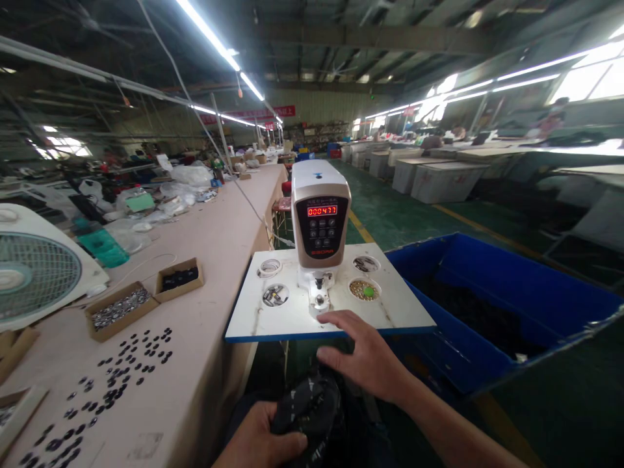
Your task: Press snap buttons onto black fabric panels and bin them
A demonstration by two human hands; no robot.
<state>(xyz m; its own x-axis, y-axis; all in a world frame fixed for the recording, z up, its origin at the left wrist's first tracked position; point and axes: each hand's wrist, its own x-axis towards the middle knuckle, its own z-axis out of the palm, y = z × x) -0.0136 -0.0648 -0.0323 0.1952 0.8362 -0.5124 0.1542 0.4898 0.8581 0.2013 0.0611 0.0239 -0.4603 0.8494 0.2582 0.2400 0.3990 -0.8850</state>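
In the head view my left hand [266, 437] is closed on a black cloth piece [312, 409] with small white marks, held low in front of me. The cloth looks rounded or folded; its exact kind I cannot make out. My right hand [363, 354] reaches above the cloth, thumb and index finger apart, with nothing visible between them. Its index fingertip is close to the lower die [319, 304] of a snap-fastening machine [320, 214], whose red display reads 000477. Round cups of small metal parts [275, 296] are set into the machine's white table [292, 326].
To the left, a long table [195, 325] bears scattered black snap caps [117, 377], cardboard boxes of small parts [121, 309] and a fan [39, 266]. A large blue bin [487, 260] with dark contents stands to the right.
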